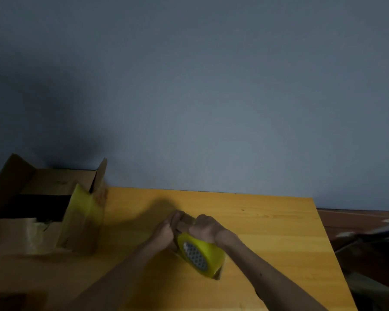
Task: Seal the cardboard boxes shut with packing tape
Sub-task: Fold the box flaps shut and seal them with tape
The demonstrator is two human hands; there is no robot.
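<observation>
Yellow-tinted tape roll point(202, 254) sits about mid-worktop, nearer the front edge, tipped on its rim with the patterned grey core facing you. Your right hand point(204, 230) is clamped over the top of the roll, fingers curled round it. Your left hand point(166, 227) is curled at the roll's far side, pinching something brownish between the two hands. That's likely the free end or a backing piece, but blur hides it, so can't confirm. Step looks like freeing the tape end: hold the roll firm with the right, pick the edge with the left thumbnail, and peel straight along the roll, not at an angle, or it'll split into a strip. Pull enough slack to span a seam before going to the box, and keep the sticky face off your fingers and the worktop point(267, 221). Cardboard box point(43, 182) is at the worktop's back-left corner, well apart from your hands. It's open: flaps stand up at the back and right, with a dark gap across the middle where the inner flaps don't meet. A band of yellowish tape point(83, 207) runs over its right side, and the near flap looks creased. Close the flaps flush first, then tape the centre seam. Blurred brown shape point(11, 297) at the front-left corner may be a second box; can't tell.
</observation>
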